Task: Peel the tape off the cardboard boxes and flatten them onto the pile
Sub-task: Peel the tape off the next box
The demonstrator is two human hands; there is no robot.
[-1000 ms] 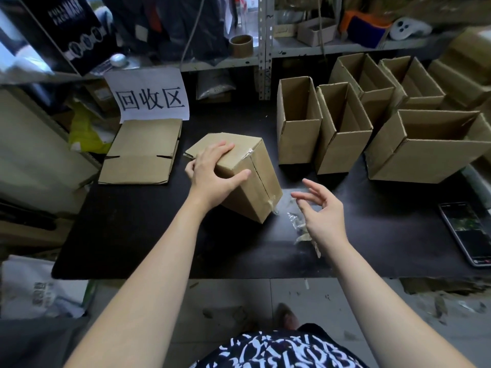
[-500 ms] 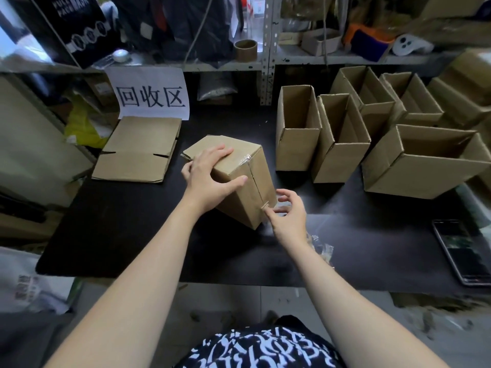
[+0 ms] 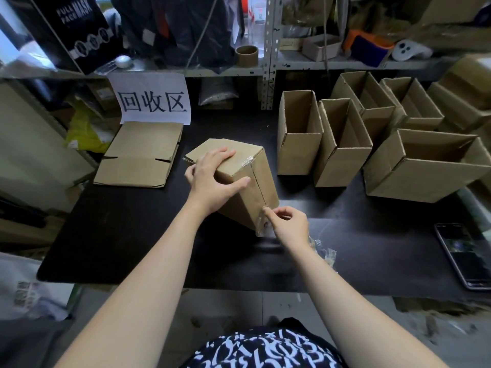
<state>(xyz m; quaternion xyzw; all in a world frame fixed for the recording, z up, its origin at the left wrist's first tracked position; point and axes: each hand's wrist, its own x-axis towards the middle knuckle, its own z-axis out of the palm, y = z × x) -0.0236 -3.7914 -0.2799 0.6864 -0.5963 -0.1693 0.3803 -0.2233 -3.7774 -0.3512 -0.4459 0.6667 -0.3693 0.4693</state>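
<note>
Pinches with the right hand (image 3: 288,225): thumb and forefinger closed, apparently on the loose end of the clear tape (image 3: 261,221) at the near lower corner of the cardboard box (image 3: 247,205), other fingers curled in. Sets the wrist low, just above the table (image 3: 132,235), forearm entering from near right; suits a pull up along the taped seam.

Braces with the left hand (image 3: 212,179): fingers laid nearly straight across the top face, thumb spread onto the near face, nothing enclosed. Holds the box at table centre, tilted rather than square on the surface. Probably turns the seam toward the peeling hand and stops the box sliding under the pull.

Shows crumpled tape scraps (image 3: 322,251) just right of the right wrist. Locates the flattened pile (image 3: 140,155) at far left, below the paper sign (image 3: 154,102), well apart from the box. Shows open boxes (image 3: 300,144) standing in a row at far right, and a phone (image 3: 462,256) at the near right edge.
</note>
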